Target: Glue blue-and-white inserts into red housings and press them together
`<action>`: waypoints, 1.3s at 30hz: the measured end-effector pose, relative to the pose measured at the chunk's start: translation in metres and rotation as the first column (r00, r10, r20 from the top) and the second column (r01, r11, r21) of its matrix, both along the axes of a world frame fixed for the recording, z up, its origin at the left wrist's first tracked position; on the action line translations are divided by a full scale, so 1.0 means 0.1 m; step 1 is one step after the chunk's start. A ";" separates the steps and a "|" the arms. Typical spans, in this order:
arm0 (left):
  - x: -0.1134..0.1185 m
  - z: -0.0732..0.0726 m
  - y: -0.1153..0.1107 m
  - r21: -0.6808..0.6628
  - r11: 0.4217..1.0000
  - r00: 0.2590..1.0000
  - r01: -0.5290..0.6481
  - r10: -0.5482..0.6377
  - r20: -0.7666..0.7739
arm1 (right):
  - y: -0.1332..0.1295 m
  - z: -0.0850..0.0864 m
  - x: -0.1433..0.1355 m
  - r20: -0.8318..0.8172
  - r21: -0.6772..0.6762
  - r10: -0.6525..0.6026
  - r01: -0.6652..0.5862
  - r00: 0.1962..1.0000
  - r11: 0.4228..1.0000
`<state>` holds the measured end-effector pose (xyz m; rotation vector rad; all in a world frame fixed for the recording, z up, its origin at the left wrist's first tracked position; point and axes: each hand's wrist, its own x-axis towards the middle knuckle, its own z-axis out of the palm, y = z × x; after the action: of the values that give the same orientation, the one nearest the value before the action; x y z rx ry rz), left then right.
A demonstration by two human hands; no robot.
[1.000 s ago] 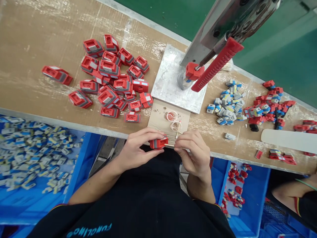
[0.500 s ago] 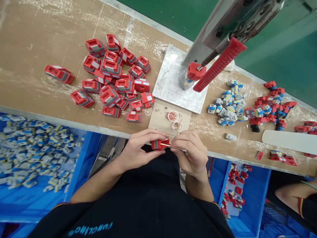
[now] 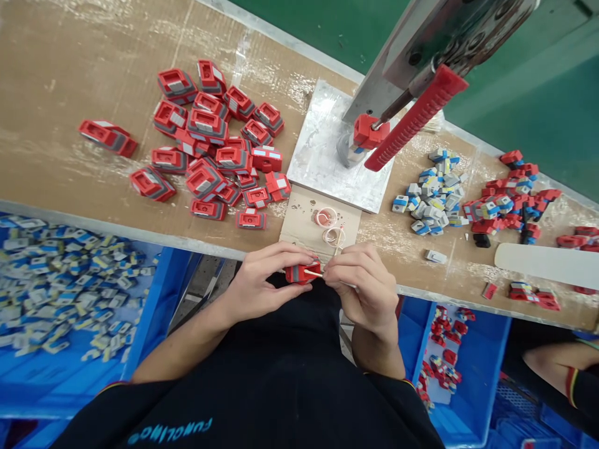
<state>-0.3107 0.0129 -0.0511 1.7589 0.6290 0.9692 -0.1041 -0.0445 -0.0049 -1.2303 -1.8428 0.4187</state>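
Observation:
At the table's front edge my left hand grips a red and grey plastic toy part, its hollow side facing up. My right hand pinches a thin cotton swab, whose pale tip reaches into the part's hollow. Just beyond my hands, two small round cups stand on a piece of cardboard: one cup has something reddish in it, and a second stick leans in the nearer cup.
A pile of red and grey parts lies left. Behind the cups stands a hand press with a red handle on a metal plate. White-blue pieces lie right. Blue bins flank me; another person's arm shows at right.
Both hands stay almost in place, the swab still at the part's hollow. The view has shifted slightly, and the other person's arm at the right has moved a little.

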 end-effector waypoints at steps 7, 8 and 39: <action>-0.02 0.00 0.01 0.001 1.000 0.999 0.001 -0.001 -0.032 | -0.04 0.01 0.03 0.019 -0.049 0.046 -0.045 0.999 0.998; -0.02 0.01 0.01 -0.001 1.000 0.999 0.002 -0.002 -0.033 | -0.04 0.01 0.04 0.021 -0.056 0.053 -0.052 0.998 0.997; -0.18 -0.16 -0.01 -0.093 0.992 0.993 -0.089 0.081 -0.090 | 0.03 -0.69 0.80 0.155 -0.174 -0.313 0.337 0.937 0.925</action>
<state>-0.3289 0.0118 -0.0671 1.7060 0.7988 0.9092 -0.0242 -0.0414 -0.0741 -1.7027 -1.6839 0.3514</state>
